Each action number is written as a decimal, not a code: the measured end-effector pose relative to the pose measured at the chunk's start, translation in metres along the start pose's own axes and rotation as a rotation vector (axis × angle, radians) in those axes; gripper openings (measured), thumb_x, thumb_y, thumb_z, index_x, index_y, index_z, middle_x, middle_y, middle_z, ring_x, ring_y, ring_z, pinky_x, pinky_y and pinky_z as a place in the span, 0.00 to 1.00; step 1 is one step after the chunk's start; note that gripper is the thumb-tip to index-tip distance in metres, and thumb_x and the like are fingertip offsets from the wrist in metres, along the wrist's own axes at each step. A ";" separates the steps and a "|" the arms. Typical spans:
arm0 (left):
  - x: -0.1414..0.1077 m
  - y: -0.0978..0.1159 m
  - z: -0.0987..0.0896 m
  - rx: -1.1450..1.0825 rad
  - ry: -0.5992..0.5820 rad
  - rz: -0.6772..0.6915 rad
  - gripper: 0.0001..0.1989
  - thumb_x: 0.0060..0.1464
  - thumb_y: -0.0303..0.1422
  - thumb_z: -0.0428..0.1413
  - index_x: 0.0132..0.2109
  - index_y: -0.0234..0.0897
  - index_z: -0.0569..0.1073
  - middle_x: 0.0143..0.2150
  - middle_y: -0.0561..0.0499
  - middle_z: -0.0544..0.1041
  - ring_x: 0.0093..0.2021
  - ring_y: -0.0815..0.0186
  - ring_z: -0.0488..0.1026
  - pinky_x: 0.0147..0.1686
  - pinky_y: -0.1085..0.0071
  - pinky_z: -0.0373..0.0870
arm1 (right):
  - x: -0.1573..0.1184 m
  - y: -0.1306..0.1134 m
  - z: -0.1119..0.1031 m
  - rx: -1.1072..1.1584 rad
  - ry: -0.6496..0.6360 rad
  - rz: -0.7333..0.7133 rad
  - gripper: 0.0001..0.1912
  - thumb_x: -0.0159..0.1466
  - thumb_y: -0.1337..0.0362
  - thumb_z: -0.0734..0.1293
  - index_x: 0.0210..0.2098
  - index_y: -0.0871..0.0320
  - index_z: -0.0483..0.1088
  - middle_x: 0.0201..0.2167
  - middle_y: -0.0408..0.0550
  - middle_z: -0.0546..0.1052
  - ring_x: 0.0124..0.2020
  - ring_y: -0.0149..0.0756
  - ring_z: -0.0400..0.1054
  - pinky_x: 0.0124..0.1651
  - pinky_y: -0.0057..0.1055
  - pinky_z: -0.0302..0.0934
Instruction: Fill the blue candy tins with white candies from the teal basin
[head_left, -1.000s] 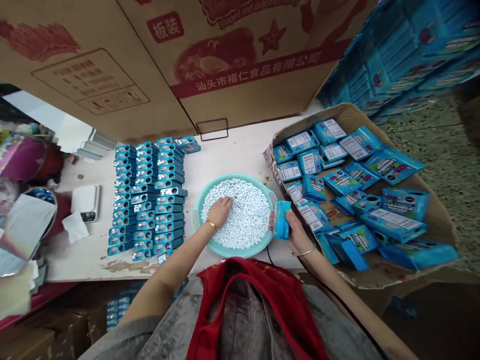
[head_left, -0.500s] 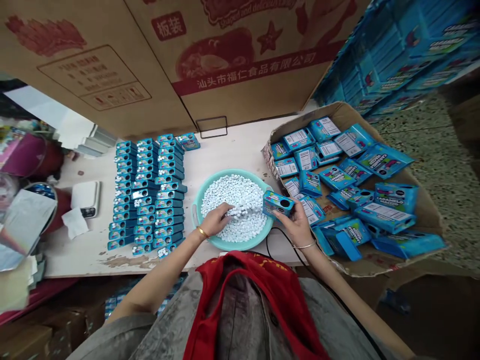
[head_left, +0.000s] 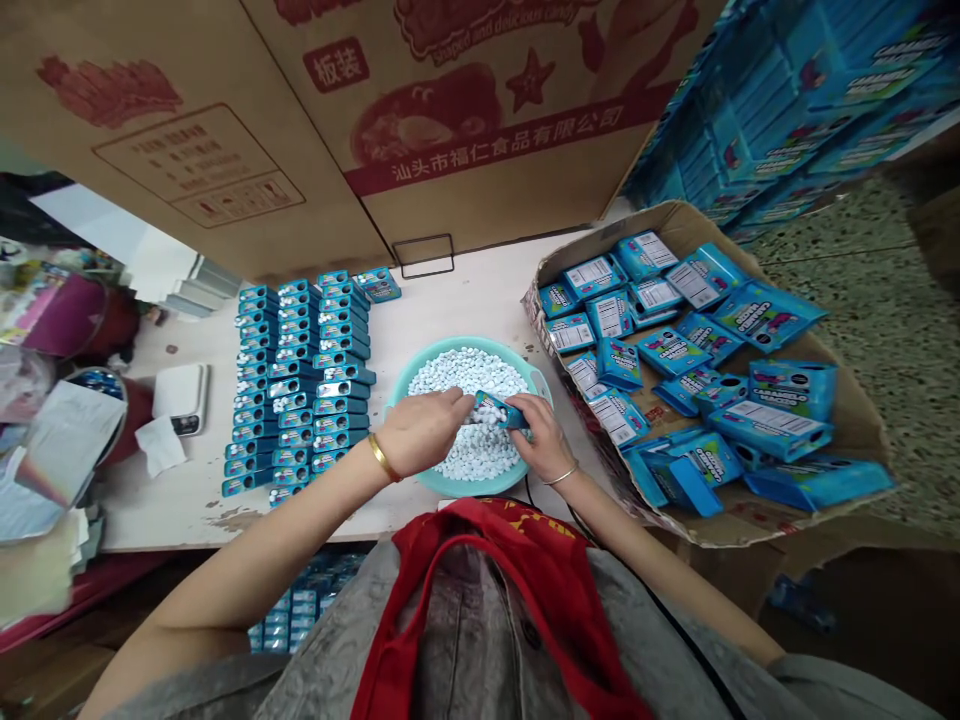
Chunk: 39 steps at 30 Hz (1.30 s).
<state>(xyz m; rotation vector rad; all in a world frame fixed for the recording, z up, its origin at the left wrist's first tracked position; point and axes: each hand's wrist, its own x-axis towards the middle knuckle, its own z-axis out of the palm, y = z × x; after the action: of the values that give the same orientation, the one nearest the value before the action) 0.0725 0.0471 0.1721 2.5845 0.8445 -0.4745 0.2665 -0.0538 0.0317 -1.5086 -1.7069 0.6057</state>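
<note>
Gripping a small blue candy box (head_left: 499, 411) in curled fingers, the right hand (head_left: 541, 440) holds it above a round turquoise plastic basin (head_left: 471, 341) of white candies (head_left: 469, 462). The open left hand (head_left: 424, 432) stretches across, fingertips at the box's end. Rows of blue boxes (head_left: 300, 390) stand leftward; a brown cardboard carton (head_left: 487, 200) beyond reads "Shaped and delicious candy" and 汕头市福仁食品有限公司.

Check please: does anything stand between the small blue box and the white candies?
Nothing visible does: the small blue box, held in the right hand, is right above the white candies in the teal basin.
</note>
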 end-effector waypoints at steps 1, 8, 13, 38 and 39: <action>0.000 0.009 -0.007 0.055 -0.020 -0.019 0.17 0.60 0.22 0.46 0.54 0.33 0.67 0.45 0.44 0.74 0.40 0.59 0.74 0.34 0.66 0.70 | -0.001 0.000 0.001 0.000 -0.005 -0.004 0.23 0.59 0.72 0.61 0.53 0.53 0.65 0.48 0.53 0.72 0.51 0.47 0.66 0.55 0.50 0.64; -0.001 0.011 -0.010 0.108 0.050 -0.045 0.11 0.63 0.24 0.45 0.46 0.34 0.70 0.41 0.44 0.73 0.40 0.60 0.73 0.35 0.66 0.70 | -0.003 0.003 0.004 0.036 0.006 0.038 0.21 0.60 0.71 0.61 0.53 0.53 0.65 0.48 0.53 0.72 0.52 0.46 0.66 0.56 0.49 0.63; 0.022 -0.057 0.075 0.021 0.113 -0.229 0.16 0.63 0.23 0.43 0.54 0.35 0.67 0.49 0.42 0.71 0.47 0.58 0.70 0.43 0.63 0.71 | -0.001 0.011 -0.003 0.070 0.120 0.135 0.16 0.62 0.64 0.65 0.51 0.54 0.66 0.47 0.53 0.71 0.51 0.45 0.68 0.54 0.46 0.64; -0.004 -0.043 0.101 -0.653 0.225 0.108 0.17 0.63 0.34 0.49 0.57 0.33 0.64 0.51 0.41 0.72 0.47 0.62 0.71 0.47 0.65 0.69 | 0.000 0.021 -0.012 0.004 0.092 0.152 0.18 0.61 0.67 0.64 0.51 0.54 0.65 0.46 0.53 0.72 0.49 0.45 0.67 0.54 0.46 0.64; -0.004 -0.042 0.088 -0.603 0.211 0.116 0.17 0.63 0.33 0.48 0.57 0.33 0.64 0.50 0.41 0.73 0.47 0.62 0.71 0.48 0.64 0.69 | 0.000 0.020 -0.009 -0.001 0.066 0.130 0.19 0.60 0.69 0.62 0.51 0.54 0.65 0.47 0.53 0.72 0.50 0.46 0.67 0.55 0.46 0.63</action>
<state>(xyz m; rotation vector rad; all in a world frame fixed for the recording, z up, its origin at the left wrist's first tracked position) 0.0261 0.0366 0.0870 2.1196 0.7537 0.0878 0.2858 -0.0514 0.0222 -1.6316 -1.5689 0.6157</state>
